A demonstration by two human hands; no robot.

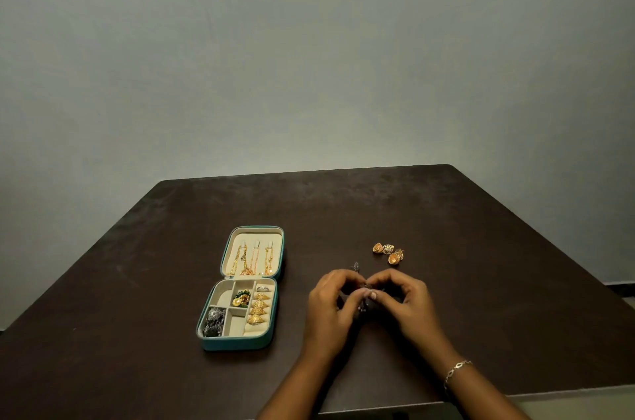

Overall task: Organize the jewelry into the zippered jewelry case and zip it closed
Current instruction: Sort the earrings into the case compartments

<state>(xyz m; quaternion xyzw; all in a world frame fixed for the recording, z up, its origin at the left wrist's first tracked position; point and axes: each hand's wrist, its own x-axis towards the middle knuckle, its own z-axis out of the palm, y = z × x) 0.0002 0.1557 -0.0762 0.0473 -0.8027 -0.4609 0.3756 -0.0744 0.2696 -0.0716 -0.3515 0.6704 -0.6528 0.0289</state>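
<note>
The teal zippered jewelry case (240, 344) lies open on the dark table. Gold chains (252, 260) hang in its lid. Its tray holds gold rings (258, 308), a green and gold piece (241, 299) and dark silver pieces (213, 320). Right of the case, my left hand (330, 309) and my right hand (403, 302) meet, both pinching a small dark earring (367, 299) between the fingertips. Another small dark piece (355, 266) lies just beyond my left hand. A pair of gold bell-shaped earrings (388, 253) lies further back to the right.
The dark brown table (137, 282) stands against a plain grey wall. Its near edge runs just below my forearms. A thin bracelet (455, 369) is on my right wrist.
</note>
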